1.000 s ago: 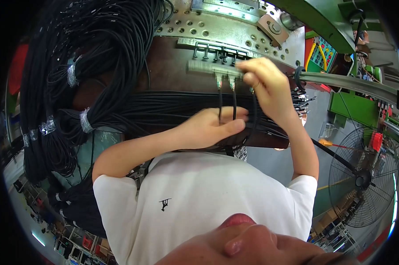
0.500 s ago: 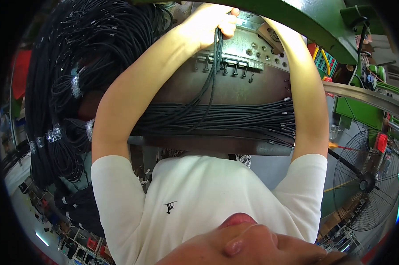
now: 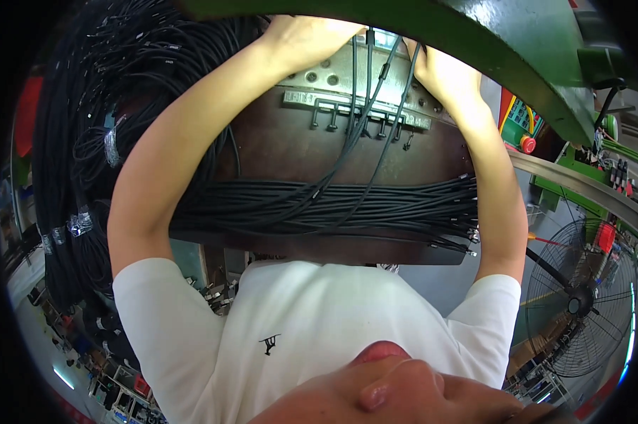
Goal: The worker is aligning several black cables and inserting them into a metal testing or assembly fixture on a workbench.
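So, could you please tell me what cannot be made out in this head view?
- Fingertips of the left hand and right hand: hidden under the green machine frame.
- Upper ends of the black cables: hidden likewise.
- Whether either hand grips a cable: unclear.

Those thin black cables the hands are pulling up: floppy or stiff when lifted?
Likely floppy: the black cables curve loosely from both hands down to the flat bundle. Probably light singly, being thin. The metal-tipped ends might snag on neighbouring strands.
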The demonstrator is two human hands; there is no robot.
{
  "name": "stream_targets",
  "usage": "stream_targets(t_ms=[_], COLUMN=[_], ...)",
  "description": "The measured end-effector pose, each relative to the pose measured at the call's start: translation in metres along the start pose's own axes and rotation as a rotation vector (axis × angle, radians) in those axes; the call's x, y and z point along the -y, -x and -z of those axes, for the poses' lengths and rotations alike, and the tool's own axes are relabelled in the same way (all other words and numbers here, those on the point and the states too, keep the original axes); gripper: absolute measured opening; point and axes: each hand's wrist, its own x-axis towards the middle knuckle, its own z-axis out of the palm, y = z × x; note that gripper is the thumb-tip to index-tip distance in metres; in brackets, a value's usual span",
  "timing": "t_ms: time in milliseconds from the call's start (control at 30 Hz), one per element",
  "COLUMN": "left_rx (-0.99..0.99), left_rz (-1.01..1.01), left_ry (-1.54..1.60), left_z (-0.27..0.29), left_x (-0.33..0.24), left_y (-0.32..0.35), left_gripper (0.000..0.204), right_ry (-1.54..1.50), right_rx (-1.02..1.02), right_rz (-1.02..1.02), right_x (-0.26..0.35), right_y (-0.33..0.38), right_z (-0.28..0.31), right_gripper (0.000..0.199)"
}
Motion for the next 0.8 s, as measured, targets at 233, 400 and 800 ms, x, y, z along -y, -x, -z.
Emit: stream_targets(t_ms=[233, 400, 800], left_rx=[-0.272, -0.344, 0.672], left_rz=[-0.309, -0.222, 0.013], left_ry=[-0.461, 0.08, 0.785], left_z=[-0.023, -0.025, 0.078], left_x=[0.037, 0.033, -0.078], left_y=[0.003, 0.001, 0.2], left_gripper=[0.03, 0.035, 0.043], right_ry=[-0.149, -0.255, -0.746], right_rx=[-0.126, -0.129, -0.645], right_rz=[-0.053, -0.077, -0.383], right_x=[-0.016, -0.023, -0.008], right_y=[0.006, 0.005, 0.254], right_z=[-0.006, -0.016, 0.126], right_gripper=[0.019, 0.021, 0.024])
